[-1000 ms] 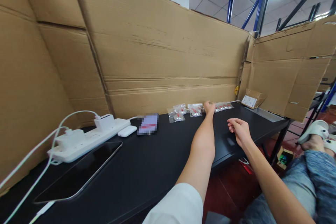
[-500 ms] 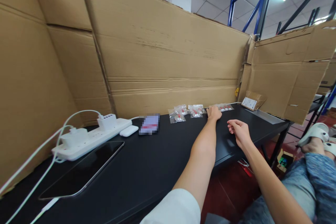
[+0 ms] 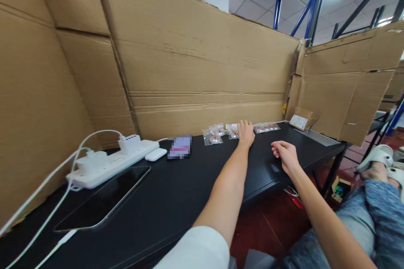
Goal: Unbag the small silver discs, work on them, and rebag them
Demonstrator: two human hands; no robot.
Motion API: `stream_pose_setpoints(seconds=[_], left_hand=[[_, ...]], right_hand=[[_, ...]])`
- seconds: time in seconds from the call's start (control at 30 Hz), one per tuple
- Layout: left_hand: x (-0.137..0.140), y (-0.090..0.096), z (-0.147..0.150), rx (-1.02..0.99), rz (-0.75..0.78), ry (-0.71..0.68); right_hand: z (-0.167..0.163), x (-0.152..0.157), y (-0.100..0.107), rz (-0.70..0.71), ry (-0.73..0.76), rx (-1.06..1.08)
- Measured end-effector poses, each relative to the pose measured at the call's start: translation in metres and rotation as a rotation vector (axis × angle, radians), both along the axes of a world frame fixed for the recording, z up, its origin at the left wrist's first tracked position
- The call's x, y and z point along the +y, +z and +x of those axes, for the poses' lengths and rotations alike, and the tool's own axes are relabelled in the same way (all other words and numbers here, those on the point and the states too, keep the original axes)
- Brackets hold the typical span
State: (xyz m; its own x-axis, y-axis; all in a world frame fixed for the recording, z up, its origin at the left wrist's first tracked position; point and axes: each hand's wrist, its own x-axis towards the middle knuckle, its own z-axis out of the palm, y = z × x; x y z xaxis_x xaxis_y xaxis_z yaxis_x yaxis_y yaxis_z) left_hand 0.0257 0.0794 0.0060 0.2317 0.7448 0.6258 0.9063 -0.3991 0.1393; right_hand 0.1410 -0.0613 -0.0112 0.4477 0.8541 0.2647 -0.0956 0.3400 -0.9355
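My left hand [image 3: 245, 133] reaches to the back of the black table with its fingers stretched over clear plastic packets [image 3: 232, 132]. It covers part of them, and I cannot tell whether it presses on one. To its left lie more clear packets [image 3: 213, 135] with red and silvery round pieces inside. Just right of it runs a row of similar small packets [image 3: 267, 127]. My right hand [image 3: 285, 154] hovers near the table's front edge, its fingers curled in loosely; nothing shows in them.
Left on the table [image 3: 176, 193] are a power strip [image 3: 110, 166] with white cables, a dark tablet [image 3: 104, 201], a white case [image 3: 155, 154] and a blurred phone-like item [image 3: 179, 147]. A brown parcel [image 3: 303, 119] sits far right. Cardboard walls [image 3: 205, 59] enclose the back and sides.
My left hand has shifted left, off the row of packets on the right and onto the middle packets. My right hand stays curled in nearly the same place.
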Motion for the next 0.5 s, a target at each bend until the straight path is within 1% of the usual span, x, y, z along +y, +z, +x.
stream_pose_setpoints(seconds=[0.07,0.13,0.17,0.23,0.37,0.43,0.5], left_hand=[[-0.009,0.001,-0.018,0.138,0.059,-0.057],[-0.02,0.002,-0.037,0.231,0.07,-0.123],[-0.025,0.002,-0.048,0.258,0.069,-0.158],[-0.037,0.0,-0.069,0.269,0.058,-0.175],[-0.053,-0.009,-0.109,0.285,-0.059,-0.202],[-0.055,-0.014,-0.122,0.278,-0.191,-0.211],[-0.055,-0.017,-0.127,0.272,-0.302,-0.242]], right_hand=[[0.0,0.0,0.0,0.006,-0.001,-0.011],[-0.001,0.0,0.0,0.01,0.0,-0.019],[-0.001,0.0,0.0,0.009,0.001,-0.022],[-0.001,0.0,0.0,0.002,0.005,-0.025],[-0.002,-0.001,0.0,-0.003,0.016,-0.034],[-0.003,-0.002,0.0,-0.003,0.021,-0.04],[-0.003,-0.002,0.0,-0.006,0.026,-0.046]])
